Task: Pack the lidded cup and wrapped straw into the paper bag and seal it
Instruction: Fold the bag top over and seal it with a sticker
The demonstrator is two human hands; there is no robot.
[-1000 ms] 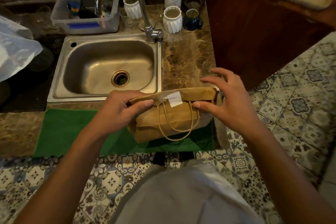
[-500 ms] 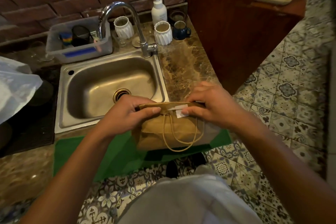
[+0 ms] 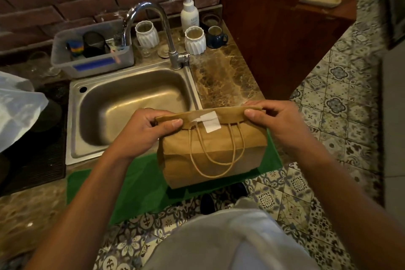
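1. The left hand pinches the left end of the paper bag's folded top; the fingers are closed on it.
2. The right hand pinches the right end likewise.
3. The bag stands on a green mat on the worktop, near the sink.

Behind the steel sink stand a faucet, soap bottle, and plastic tub.

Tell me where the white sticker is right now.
In the head view, the white sticker sits at the centre of the paper bag's folded top, above the handles, between the left hand and right hand.
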